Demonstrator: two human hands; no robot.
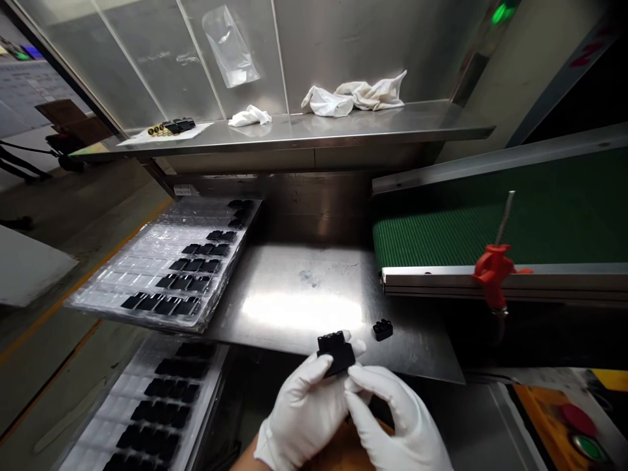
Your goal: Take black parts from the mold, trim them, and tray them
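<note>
Showing a black moulded plastic part (pixel 336 353) held just above the front edge of a steel worktop (pixel 294 307), this view is taken from a head-worn camera. The part is gripped from both sides: the white-gloved left grip (pixel 304 409) is closed around its near side, and the white-gloved right grip (pixel 397 418) is curled in tightly against it. It is kept clear of the steel, apparently so that its upper face can be seen from above. A smaller black piece (pixel 383 330) is left lying on the worktop just beside the hands, within easy reach. To the left, an upper clear blister tray (pixel 122 281) is propped at the worktop's edge, and a lower clear blister tray (pixel 108 418) is set nearer the body, probably so that both can be reached without stepping away. Black parts are seated in rows in their pockets, though much of the upper tray's far end is bare. To the right, a green conveyor belt (pixel 441 229) is carried behind a steel rail, where a red fitting (pixel 493 271) is mounted. White cloths (pixel 353 95) are laid on a steel shelf (pixel 392 124) above.
</note>
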